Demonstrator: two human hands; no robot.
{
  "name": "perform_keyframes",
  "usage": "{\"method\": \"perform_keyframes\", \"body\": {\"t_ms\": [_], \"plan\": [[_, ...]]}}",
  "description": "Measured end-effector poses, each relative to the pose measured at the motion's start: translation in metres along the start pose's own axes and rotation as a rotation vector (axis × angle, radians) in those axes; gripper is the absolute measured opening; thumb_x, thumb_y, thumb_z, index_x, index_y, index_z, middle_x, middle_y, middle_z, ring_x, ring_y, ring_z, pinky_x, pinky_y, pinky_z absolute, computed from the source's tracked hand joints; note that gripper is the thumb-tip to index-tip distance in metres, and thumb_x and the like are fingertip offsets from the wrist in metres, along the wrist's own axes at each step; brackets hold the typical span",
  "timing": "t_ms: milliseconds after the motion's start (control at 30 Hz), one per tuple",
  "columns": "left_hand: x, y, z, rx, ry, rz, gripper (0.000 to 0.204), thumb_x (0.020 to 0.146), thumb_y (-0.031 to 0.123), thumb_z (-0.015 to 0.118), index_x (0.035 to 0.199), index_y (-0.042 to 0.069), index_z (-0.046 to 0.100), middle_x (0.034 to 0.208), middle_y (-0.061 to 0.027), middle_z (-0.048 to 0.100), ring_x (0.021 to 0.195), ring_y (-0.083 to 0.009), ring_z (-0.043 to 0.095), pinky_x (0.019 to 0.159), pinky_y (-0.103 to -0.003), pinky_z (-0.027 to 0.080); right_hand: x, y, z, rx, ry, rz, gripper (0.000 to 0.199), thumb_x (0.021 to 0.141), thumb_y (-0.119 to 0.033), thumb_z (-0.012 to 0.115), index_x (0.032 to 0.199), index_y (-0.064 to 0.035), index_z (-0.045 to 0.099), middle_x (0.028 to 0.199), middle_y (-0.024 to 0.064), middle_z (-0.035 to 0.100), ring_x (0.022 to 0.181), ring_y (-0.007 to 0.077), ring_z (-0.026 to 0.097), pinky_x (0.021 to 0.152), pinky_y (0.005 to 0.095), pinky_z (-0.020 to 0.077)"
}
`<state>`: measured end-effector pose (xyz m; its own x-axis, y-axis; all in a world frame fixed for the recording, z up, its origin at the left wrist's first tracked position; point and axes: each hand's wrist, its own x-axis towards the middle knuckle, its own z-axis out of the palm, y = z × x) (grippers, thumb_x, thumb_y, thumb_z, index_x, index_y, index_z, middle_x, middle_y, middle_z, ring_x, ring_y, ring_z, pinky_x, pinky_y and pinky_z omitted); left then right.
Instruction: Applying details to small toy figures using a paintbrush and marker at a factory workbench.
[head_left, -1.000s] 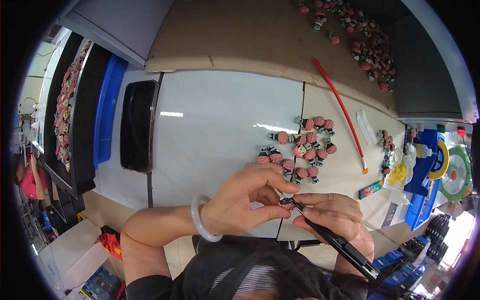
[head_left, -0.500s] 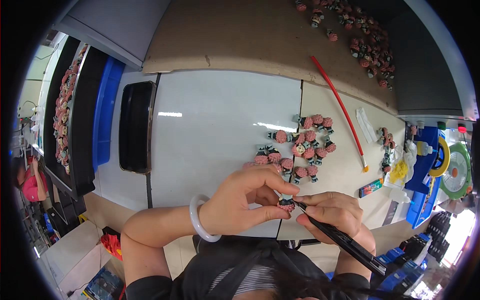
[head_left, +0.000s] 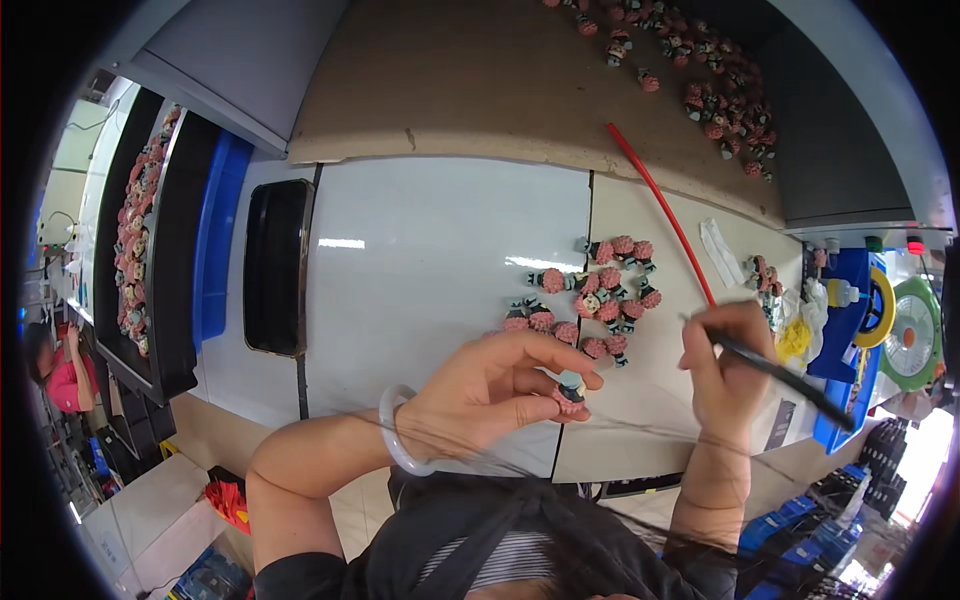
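My left hand (head_left: pixel 485 390), a white bangle on its wrist, pinches a small figurine (head_left: pixel 570 393) with pink, bumpy hair and a pale blue-grey base. The figurine is tilted, its hair toward me. To the right, my right hand (head_left: pixel 735 360) is closed around a slim black pointed tool (head_left: pixel 795 378), which is blurred. That hand covers the lower end of a long paintbrush (head_left: pixel 662 205) with a red handle; whether it touches the brush, I cannot tell. Just beyond my left hand, several similar figurines (head_left: pixel 607 308) lie grouped on the white tabletop (head_left: pixel 430 260).
A phone-like black slab (head_left: pixel 277 265) lies at left, beside a blue bin (head_left: pixel 220 240) and a black tray (head_left: pixel 170 340) of figurines. More figurines (head_left: pixel 730 105) heap on the brown board (head_left: pixel 450 90). At right are a yellow crumpled piece (head_left: pixel 795 340) and a green fan (head_left: pixel 912 335).
My right hand has moved away from the figurine, right and up toward the brush, taking the black tool along. My left hand still holds the figurine, now turned somewhat.
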<state>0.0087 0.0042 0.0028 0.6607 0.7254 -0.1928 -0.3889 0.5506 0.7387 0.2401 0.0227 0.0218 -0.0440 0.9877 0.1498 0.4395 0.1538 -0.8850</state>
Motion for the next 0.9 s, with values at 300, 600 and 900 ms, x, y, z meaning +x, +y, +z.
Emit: {"method": "perform_keyframes", "body": {"t_ms": [300, 600, 900], "plan": [[0.007, -0.004, 0.004, 0.100, -0.001, 0.120, 0.033, 0.081, -0.009, 0.047, 0.112, 0.002, 0.044, 0.111, -0.0135, 0.050, 0.106, -0.0222, 0.050, 0.086, -0.038, 0.046, 0.028, 0.025, -0.035, -0.873, -0.182, 0.195, 0.019, 0.073, -0.021, 0.065, 0.077, -0.0032, 0.059, 0.065, 0.0131, 0.058, 0.055, 0.0248, 0.056, 0.051, 0.0353, 0.0414], [-0.001, -0.009, 0.010, 0.125, 0.139, 0.130, 0.033, 0.078, -0.002, 0.056, 0.109, 0.003, 0.046, 0.107, -0.0129, 0.052, 0.088, -0.0171, 0.055, 0.079, -0.034, 0.048, 0.011, -0.009, -0.068, -0.729, 0.252, 0.152, 0.019, 0.072, -0.022, 0.065, 0.082, -0.0054, 0.062, 0.067, 0.0134, 0.061, 0.060, 0.0273, 0.059, 0.057, 0.0337, 0.0454], [0.000, -0.014, 0.019, 0.056, 0.131, 0.123, 0.036, 0.077, -0.001, 0.059, 0.110, 0.003, 0.045, 0.105, -0.0142, 0.053, 0.085, -0.0166, 0.056, 0.078, -0.035, 0.048, -0.059, 0.098, -0.306, -1.001, 0.654, 0.631, 0.016, 0.079, -0.015, 0.059, 0.084, -0.0008, 0.063, 0.075, 0.0091, 0.063, 0.069, 0.0185, 0.060, 0.064, 0.0304, 0.0456]]}}
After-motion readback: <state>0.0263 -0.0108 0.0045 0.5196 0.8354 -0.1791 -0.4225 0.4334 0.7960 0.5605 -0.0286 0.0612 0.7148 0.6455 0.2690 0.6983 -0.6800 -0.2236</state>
